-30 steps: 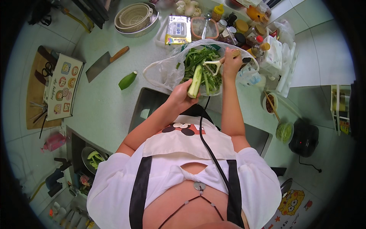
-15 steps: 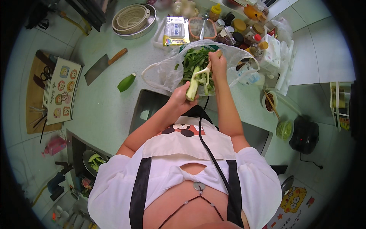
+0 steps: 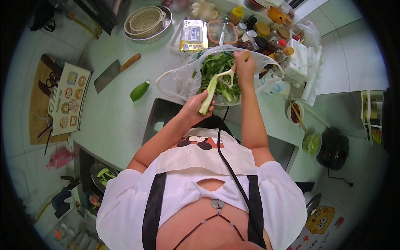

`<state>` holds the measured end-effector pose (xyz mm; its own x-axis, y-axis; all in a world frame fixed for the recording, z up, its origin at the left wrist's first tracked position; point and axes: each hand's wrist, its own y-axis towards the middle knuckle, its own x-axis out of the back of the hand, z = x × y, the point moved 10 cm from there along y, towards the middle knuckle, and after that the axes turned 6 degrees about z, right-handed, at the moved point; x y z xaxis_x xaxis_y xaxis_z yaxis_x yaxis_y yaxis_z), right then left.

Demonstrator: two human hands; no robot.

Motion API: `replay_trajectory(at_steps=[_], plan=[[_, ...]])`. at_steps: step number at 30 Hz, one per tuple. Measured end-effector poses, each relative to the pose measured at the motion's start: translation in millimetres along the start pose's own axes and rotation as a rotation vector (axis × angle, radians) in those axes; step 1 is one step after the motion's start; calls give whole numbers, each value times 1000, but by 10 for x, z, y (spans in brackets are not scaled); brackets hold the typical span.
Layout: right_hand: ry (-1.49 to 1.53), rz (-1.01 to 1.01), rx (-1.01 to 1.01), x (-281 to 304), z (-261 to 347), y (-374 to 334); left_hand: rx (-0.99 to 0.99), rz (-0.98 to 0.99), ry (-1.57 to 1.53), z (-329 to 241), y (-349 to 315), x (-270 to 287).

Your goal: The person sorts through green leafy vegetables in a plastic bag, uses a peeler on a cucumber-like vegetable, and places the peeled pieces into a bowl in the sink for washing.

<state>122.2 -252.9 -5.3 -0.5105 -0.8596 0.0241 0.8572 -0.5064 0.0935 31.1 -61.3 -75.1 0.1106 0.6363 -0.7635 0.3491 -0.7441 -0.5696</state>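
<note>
My left hand (image 3: 199, 106) is closed around the lower part of a long, pale green vegetable (image 3: 209, 95) with most of its skin off. A Y-shaped peeler (image 3: 229, 73) with a pale head is gripped by its handle in my right hand (image 3: 245, 66). The peeler's head is at the vegetable's far end; whether the blade touches it I cannot tell. Beneath both lies a white plastic bag (image 3: 177, 79), spread wide and holding a heap of green peelings (image 3: 211, 63). A dark green cut vegetable piece (image 3: 139, 91) rests on the counter to the left.
A cleaver (image 3: 109, 76) lies at left on the counter. Farther back are nested strainers (image 3: 143, 20), a wipes packet (image 3: 194, 36), a lidded box (image 3: 222, 33) and several jars and bottles. The sink (image 3: 155, 116) opens near me. At right stands a small bowl (image 3: 295, 112).
My right hand has shifted slightly right with the peeler, whose head now sits by the vegetable's far end. The vegetable has tilted a little in my left hand.
</note>
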Motion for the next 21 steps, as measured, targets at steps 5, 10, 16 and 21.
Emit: replay_trajectory(at_steps=[5,10,16,21], plan=[[-136,72,2,-211,-75,-65,-1,-39,54,24,3,9],[-383,-194,77,227,-285,149,3,-43,47,64,6,77],[-386,-215,128,227,102,24,-31,2,35,-14,-17,26],[-49,-149,243,158,461,-199,-6,111,-197,-53,8,-59]])
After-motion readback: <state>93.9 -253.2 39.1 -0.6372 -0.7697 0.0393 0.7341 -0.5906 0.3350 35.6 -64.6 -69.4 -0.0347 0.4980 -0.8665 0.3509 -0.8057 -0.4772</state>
